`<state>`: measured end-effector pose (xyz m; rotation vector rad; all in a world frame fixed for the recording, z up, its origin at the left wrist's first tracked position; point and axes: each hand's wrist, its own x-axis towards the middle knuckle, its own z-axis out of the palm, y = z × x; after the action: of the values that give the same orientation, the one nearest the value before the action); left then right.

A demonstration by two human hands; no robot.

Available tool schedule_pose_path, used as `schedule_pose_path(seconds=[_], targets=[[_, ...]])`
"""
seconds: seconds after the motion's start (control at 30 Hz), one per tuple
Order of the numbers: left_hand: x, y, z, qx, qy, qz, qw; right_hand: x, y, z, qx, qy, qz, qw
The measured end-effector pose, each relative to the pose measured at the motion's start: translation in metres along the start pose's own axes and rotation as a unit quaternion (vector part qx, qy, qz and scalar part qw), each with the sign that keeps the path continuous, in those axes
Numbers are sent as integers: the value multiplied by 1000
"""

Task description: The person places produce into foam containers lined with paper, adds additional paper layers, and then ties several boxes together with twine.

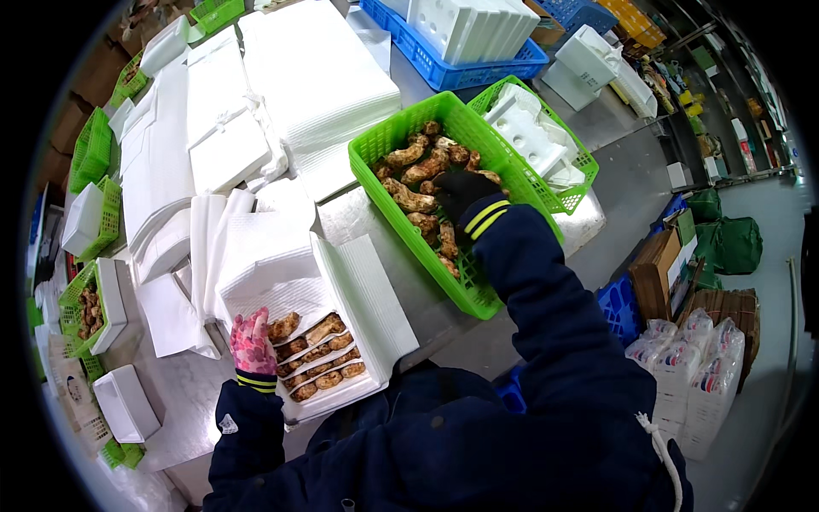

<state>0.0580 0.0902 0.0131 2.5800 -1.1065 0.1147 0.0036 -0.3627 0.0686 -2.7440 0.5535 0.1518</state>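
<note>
My left hand, in a pink patterned glove, lies at the left side of a white foam box, its fingers stretched out. Right beside it, a single brown mushroom rests in the box. Mushrooms lie there in rows, parted by white strips. My right hand wears a black glove and reaches down into a green plastic basket among loose brown mushrooms. Its fingertips are hidden, so any grip does not show.
Stacked white foam sheets lie beyond the box. Behind the mushroom basket stands another green basket with white foam pieces, then a blue crate. Along the left edge are more green baskets. Cardboard and plastic-wrapped packs stand at right.
</note>
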Motion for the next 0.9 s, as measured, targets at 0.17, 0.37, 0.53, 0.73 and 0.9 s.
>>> schedule_pose_path(seconds=[0.17,0.37,0.53,0.73,0.9], targets=[[0,-2,0,3,-16,-12,1000,6,-31,20,2,-94,42,995],[-1,-2,-4,4,-3,-1,1000,-8,12,10,191,64,-53,978],[-1,1,-5,8,-11,-12,1000,-38,32,-60,100,-49,-75,991],[6,5,-2,-7,-4,-10,1000,-45,59,-28,99,154,-105,977],[-6,-4,-5,-16,36,-5,999,-60,23,-1,-71,35,89,993]])
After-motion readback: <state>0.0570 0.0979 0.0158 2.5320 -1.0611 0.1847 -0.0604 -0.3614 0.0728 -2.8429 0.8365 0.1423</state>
